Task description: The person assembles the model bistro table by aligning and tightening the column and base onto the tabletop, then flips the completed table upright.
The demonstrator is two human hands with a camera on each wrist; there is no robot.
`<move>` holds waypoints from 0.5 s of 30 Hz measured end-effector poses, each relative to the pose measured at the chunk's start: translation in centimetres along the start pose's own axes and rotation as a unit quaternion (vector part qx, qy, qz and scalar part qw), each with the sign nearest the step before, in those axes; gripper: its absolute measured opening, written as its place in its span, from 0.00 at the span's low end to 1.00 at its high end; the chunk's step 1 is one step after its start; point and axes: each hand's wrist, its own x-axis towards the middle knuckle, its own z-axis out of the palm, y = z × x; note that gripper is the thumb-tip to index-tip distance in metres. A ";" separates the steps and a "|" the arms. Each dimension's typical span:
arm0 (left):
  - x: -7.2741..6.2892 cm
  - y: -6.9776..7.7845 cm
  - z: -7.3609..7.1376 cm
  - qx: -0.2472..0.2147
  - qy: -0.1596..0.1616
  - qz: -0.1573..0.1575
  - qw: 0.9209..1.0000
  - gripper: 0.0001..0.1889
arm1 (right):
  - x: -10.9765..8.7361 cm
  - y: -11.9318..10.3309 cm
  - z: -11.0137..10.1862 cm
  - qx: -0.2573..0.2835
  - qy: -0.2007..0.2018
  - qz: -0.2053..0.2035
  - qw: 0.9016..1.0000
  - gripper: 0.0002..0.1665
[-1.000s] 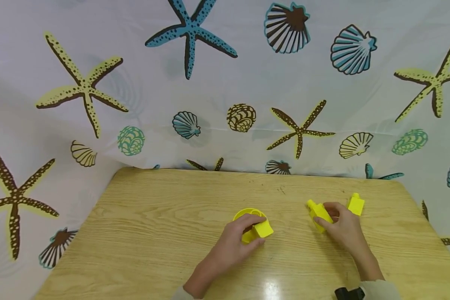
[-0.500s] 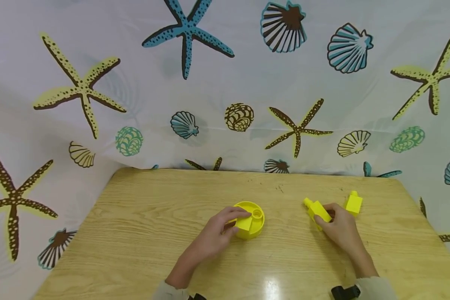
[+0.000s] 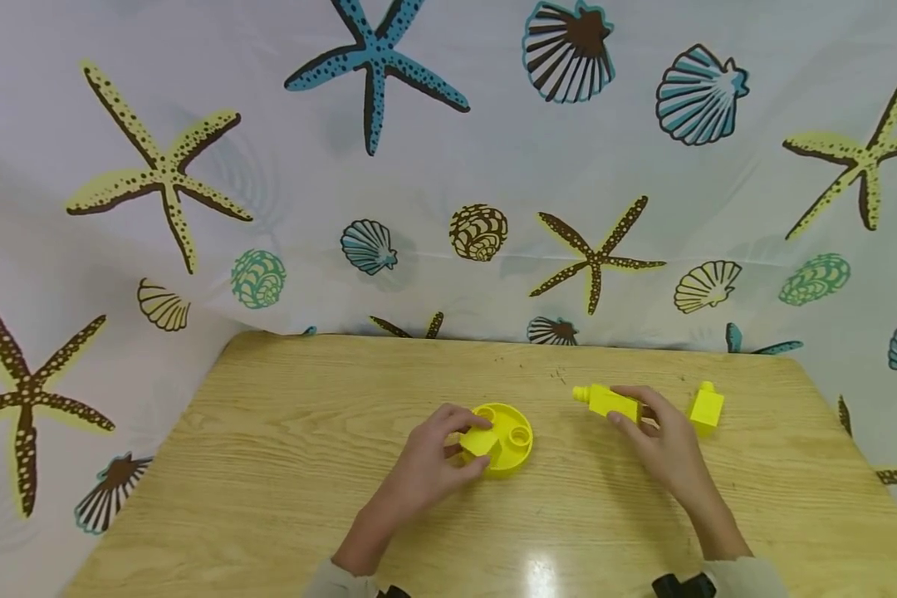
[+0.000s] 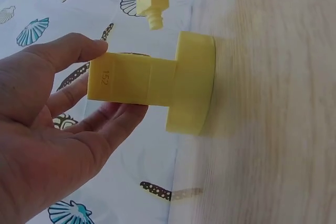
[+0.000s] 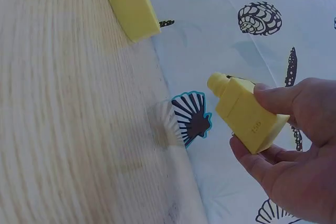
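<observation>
My left hand [image 3: 429,457] grips a yellow block [image 3: 478,442] at the left side of a round yellow base [image 3: 504,422]. In the left wrist view that block [image 4: 131,80] stands upright, its lower end at the base [image 4: 193,82], and "152" is marked on it. Two round sockets show in the base. My right hand [image 3: 665,444] holds another yellow block [image 3: 613,403] above the table, tilted on its side, with its ribbed round peg pointing left toward the base. The right wrist view shows thumb and fingers pinching this block [image 5: 247,111], marked "156".
A third yellow block [image 3: 706,409] with a round peg on top stands on the wooden table [image 3: 314,432], just beyond my right hand. A white cloth [image 3: 433,158] with printed starfish and shells hangs along the back and sides.
My left hand has moved left with its block, from the base's front to its left side. My right hand has lifted its block leftward and tipped it flatter. A second socket now shows.
</observation>
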 end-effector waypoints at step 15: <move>0.0 -0.6 0.1 -0.079 0.038 -0.014 0.996 0.21 | -0.2 -2.6 2.0 0.138 0.045 -0.034 0.989 0.29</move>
